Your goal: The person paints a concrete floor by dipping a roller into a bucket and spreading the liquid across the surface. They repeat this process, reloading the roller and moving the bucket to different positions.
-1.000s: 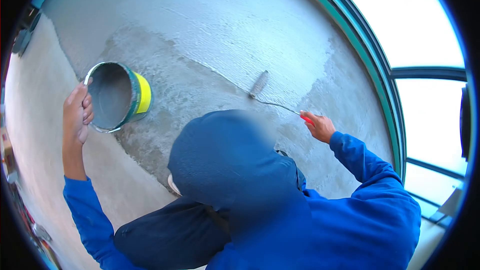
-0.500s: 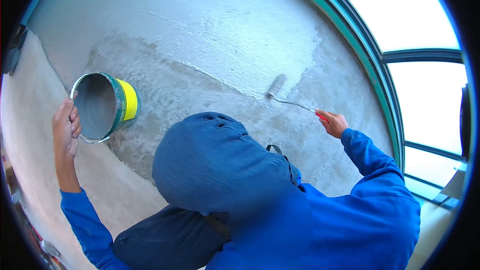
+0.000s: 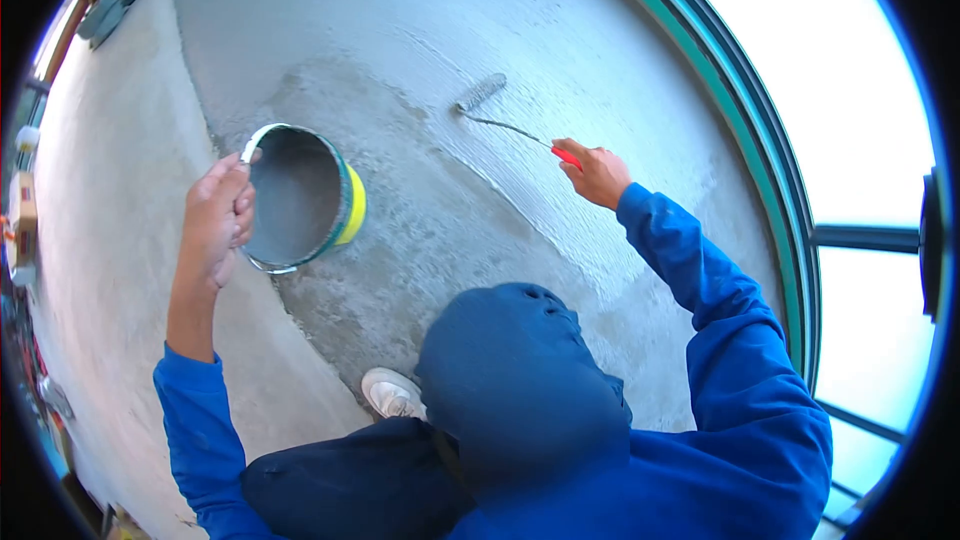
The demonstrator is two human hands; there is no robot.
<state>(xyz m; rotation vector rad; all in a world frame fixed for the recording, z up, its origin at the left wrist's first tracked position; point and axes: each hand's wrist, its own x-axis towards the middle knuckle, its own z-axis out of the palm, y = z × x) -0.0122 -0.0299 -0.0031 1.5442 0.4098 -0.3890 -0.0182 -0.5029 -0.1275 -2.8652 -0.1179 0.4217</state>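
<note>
My left hand (image 3: 219, 212) is closed around the pale handle of a dark green bucket (image 3: 353, 206) with a yellow label. The bucket tips its open mouth toward me, and grey material coats its inside. In my right hand (image 3: 598, 178) is the red grip of a paint roller (image 3: 483, 91), whose thin bent rod reaches away from my fingers. The roller's grey, wet-looking sleeve rests on the glossy coated part of the grey floor (image 3: 350, 105). Between my arms, a duller, rougher patch of floor shows.
A green-edged window frame (image 3: 772, 195) curves along the right, with bright glass beyond. My white shoe (image 3: 394, 395) stands below the bucket. Paler floor (image 3: 125, 200) runs down the left, with boxes (image 3: 22, 202) and assorted items at the far edge.
The roller and my right hand have moved left and farther away over the coated floor. The bucket, still in my left hand, appears farther right as the view has shifted.
</note>
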